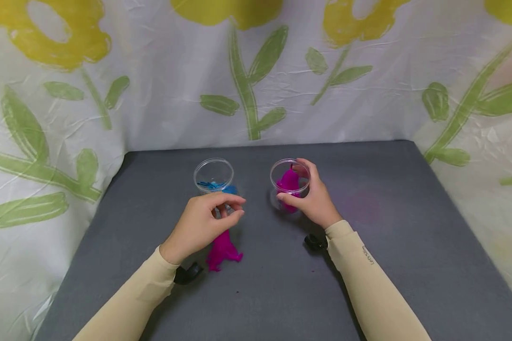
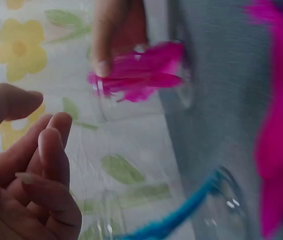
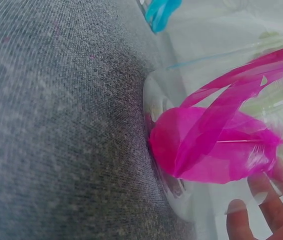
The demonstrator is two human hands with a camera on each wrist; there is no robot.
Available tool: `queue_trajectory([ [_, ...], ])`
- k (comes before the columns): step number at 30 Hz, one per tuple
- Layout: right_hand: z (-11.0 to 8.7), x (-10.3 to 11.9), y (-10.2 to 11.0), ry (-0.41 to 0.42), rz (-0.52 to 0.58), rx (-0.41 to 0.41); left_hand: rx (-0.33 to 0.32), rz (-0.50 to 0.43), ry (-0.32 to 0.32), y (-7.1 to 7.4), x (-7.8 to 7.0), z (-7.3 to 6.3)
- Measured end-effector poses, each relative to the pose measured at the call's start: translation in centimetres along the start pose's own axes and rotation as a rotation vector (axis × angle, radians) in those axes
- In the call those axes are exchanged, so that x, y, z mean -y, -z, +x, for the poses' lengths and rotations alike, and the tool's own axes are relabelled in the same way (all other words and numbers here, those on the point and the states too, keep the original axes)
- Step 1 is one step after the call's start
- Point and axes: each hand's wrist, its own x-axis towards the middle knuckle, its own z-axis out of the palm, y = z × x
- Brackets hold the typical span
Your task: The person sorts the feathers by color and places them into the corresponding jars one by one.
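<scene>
My right hand (image 1: 319, 201) grips a clear plastic cup (image 1: 271, 181) from its right side, thumb in front and fingers behind. Magenta feathers (image 1: 289, 181) are inside that cup; the right wrist view shows a feather (image 3: 221, 145) with a pale shaft through the clear wall. Over the table to the left hovers my left hand (image 1: 202, 220), its fingers loosely bent and thumb apart, with nothing between them in the left wrist view. Below it lies a magenta feather (image 1: 223, 252), partly hidden by the hand. A second clear cup (image 1: 195, 178) behind that hand holds blue feathers (image 1: 211, 185).
Both cups stand on a dark grey table (image 1: 273, 303) towards its far side. A white curtain (image 1: 162, 94) with painted yellow flowers hangs behind and at the sides. A dark wrist device (image 1: 188, 273) sits under the left cuff, another (image 1: 315, 242) under the right.
</scene>
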Motion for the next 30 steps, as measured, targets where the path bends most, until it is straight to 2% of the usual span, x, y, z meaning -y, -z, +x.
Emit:
queue_trajectory([
  [7, 0.0, -0.1, 0.1, -0.002, 0.003, 0.001, 0.063, 0.150, -0.148, 0.1, 1.7, -2.9],
  [13, 0.0, -0.1, 0.0, -0.001, 0.000, -0.001, 0.186, 0.241, -0.220, -0.6, 2.7, -4.1],
  [17, 0.0, 0.1, -0.1, 0.004, 0.002, 0.003, 0.237, 0.337, -0.268, -1.4, 2.9, -4.5],
  [22, 0.1, 0.0, 0.0, 0.005, 0.002, -0.003, 0.266, 0.457, -0.322, -2.5, 3.2, -4.7],
  [30, 0.1, 0.1, 0.0, 0.006, -0.008, 0.003, 0.263, 0.514, -0.348, -3.3, 3.6, -4.7],
])
